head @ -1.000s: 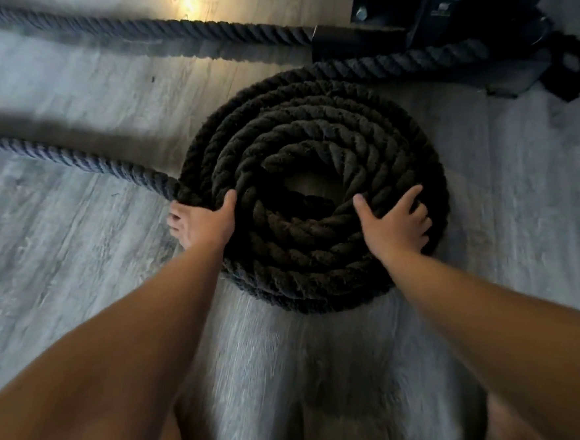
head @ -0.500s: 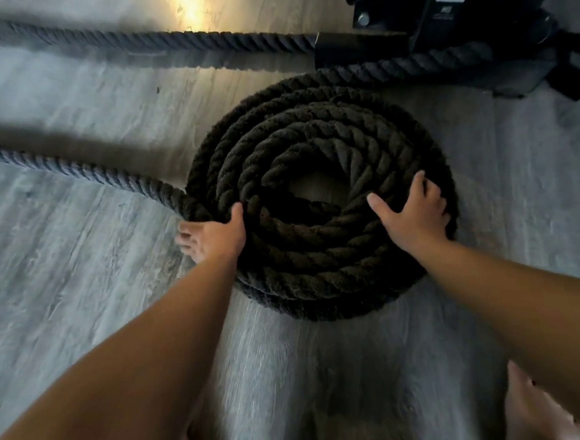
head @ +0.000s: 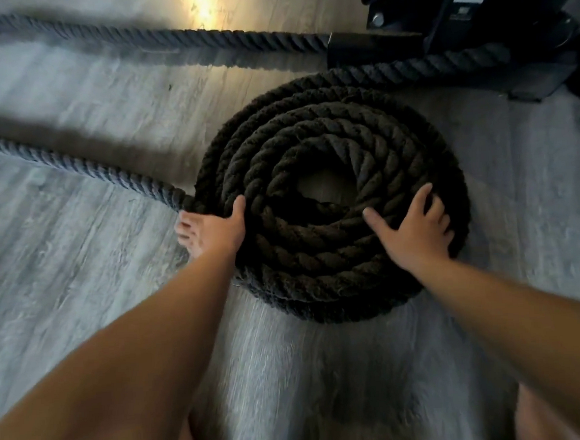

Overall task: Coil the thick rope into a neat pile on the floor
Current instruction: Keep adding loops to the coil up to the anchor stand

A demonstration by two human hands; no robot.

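- While both arms reach forward and down, the left hand clasps the near-left rim of the thick rope, thumb over the top turns, fingers down the outer side.
- The right hand lies spread on the coil's near-right top, pressing flat and grasping nothing.
- The rope sits coiled flat on the grey floor, mid-scene, with a small hole at its centre.
- A loose strand leaves the coil's left edge toward the far left.
- A black frame stands just beside the far-right edge.
- Bare floor lies left, right and near.
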